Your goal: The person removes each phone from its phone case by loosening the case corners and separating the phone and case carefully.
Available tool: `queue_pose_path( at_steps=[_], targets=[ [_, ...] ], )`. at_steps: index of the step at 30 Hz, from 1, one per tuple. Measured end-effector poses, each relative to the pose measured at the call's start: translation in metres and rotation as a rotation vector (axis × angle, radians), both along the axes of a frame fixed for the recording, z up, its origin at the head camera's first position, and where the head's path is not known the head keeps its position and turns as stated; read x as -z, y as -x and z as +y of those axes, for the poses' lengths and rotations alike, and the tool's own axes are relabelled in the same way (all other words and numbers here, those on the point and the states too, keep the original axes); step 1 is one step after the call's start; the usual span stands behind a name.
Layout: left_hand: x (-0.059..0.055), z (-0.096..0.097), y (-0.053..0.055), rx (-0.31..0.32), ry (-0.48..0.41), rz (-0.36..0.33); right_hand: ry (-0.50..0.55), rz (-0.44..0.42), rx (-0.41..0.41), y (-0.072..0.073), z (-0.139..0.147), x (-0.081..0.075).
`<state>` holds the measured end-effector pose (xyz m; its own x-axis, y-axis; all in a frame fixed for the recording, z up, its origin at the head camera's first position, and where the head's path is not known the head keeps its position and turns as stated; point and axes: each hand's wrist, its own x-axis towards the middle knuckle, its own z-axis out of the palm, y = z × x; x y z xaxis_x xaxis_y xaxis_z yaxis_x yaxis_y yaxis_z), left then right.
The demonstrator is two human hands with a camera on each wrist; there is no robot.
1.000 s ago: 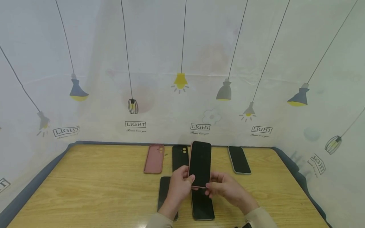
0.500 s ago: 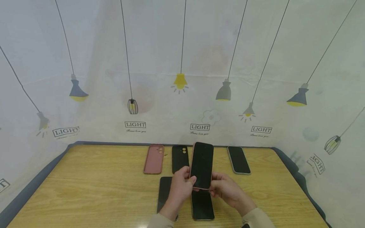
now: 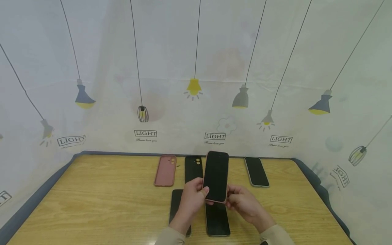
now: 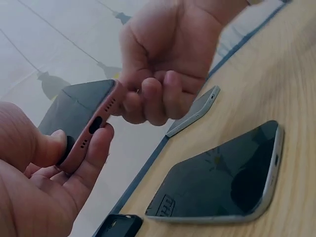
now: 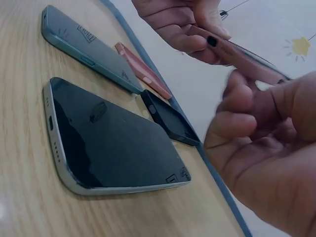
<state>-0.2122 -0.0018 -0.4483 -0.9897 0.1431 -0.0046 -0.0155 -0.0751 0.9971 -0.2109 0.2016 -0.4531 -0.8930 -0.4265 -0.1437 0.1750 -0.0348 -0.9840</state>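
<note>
The head view showed the left hand (image 3: 192, 197) gripping a pink-cased phone (image 3: 216, 177), thumb on its front, while the right hand (image 3: 246, 205), fingers curled, pinched its lower right corner. The phone was held above the wooden table (image 3: 107, 197). Nearer the person lay a pale-edged phone (image 3: 218, 223) and, partly behind the left arm, a green-edged phone (image 3: 176, 202). Farther back were a pink case (image 3: 165, 172), a black case (image 3: 193, 168) and, at the right, a silver-edged phone (image 3: 257, 172).
</note>
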Motion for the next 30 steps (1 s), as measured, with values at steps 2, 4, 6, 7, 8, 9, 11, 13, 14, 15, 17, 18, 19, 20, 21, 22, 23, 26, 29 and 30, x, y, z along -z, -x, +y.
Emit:
queue_pose_path(
  at_steps=[2,4,6,7,8,9,11,13,14,15,17,18,19,20,21,22,23,26,29,30],
  targets=[
    [-0.002,-0.0013,0.0002,-0.015,0.018,0.007,-0.005,0.022,-0.015,0.0,0.0003,-0.0015],
    [-0.0037,-0.0022,0.0001,-0.019,0.021,0.003,-0.008,0.041,-0.04,0.0005,0.0006,-0.0031],
    [-0.0044,-0.0025,0.0,-0.02,0.017,-0.007,-0.011,0.055,-0.067,0.0011,0.001,-0.0047],
    [-0.0044,-0.0027,-0.0001,-0.022,0.017,-0.011,-0.01,0.055,-0.079,0.0015,0.0012,-0.0053],
    [-0.0044,-0.0029,-0.0001,-0.022,0.018,-0.012,-0.01,0.052,-0.09,0.0018,0.0014,-0.0059],
    [-0.0042,-0.0029,0.0001,-0.02,0.019,-0.012,-0.008,0.05,-0.101,0.0023,0.0017,-0.0063],
    [-0.0039,-0.0028,0.0001,-0.017,0.022,-0.014,-0.002,0.04,-0.117,0.0029,0.0027,-0.0068],
    [-0.0036,-0.0029,0.0003,-0.016,0.024,-0.017,0.009,0.029,-0.129,0.0036,0.0035,-0.0068],
    [-0.0034,-0.0029,0.0004,-0.016,0.024,-0.017,0.015,0.025,-0.134,0.0039,0.004,-0.0067],
    [-0.003,-0.0029,0.0005,-0.016,0.024,-0.018,0.02,0.023,-0.139,0.0039,0.0045,-0.0066],
    [-0.0025,-0.0029,0.0007,-0.016,0.023,-0.021,0.027,0.019,-0.144,0.0039,0.0051,-0.0066],
    [-0.0024,-0.0029,0.0007,-0.016,0.022,-0.023,0.029,0.018,-0.145,0.004,0.0053,-0.0065],
    [-0.0021,-0.0028,0.0008,-0.015,0.021,-0.023,0.029,0.018,-0.145,0.0038,0.0055,-0.0064],
    [-0.0019,-0.0028,0.0008,-0.015,0.021,-0.023,0.03,0.019,-0.144,0.0036,0.0056,-0.0064],
    [-0.0017,-0.0028,0.0008,-0.015,0.021,-0.022,0.03,0.021,-0.143,0.0033,0.0056,-0.0063],
    [-0.0016,-0.003,0.0008,-0.013,0.02,-0.02,0.033,0.022,-0.141,0.003,0.0055,-0.0061],
    [-0.0017,-0.0032,0.0006,-0.009,0.017,-0.02,0.034,0.026,-0.14,0.0026,0.0054,-0.0059],
    [-0.0019,-0.005,0.0,0.014,0.006,-0.02,0.045,0.036,-0.142,0.0016,0.0051,-0.0051],
    [-0.0012,-0.0077,0.0,0.048,-0.024,-0.035,0.061,0.044,-0.155,0.002,0.0052,-0.0041],
    [-0.0007,-0.0087,0.0002,0.057,-0.035,-0.044,0.068,0.044,-0.162,0.0023,0.0054,-0.0037]
  ],
)
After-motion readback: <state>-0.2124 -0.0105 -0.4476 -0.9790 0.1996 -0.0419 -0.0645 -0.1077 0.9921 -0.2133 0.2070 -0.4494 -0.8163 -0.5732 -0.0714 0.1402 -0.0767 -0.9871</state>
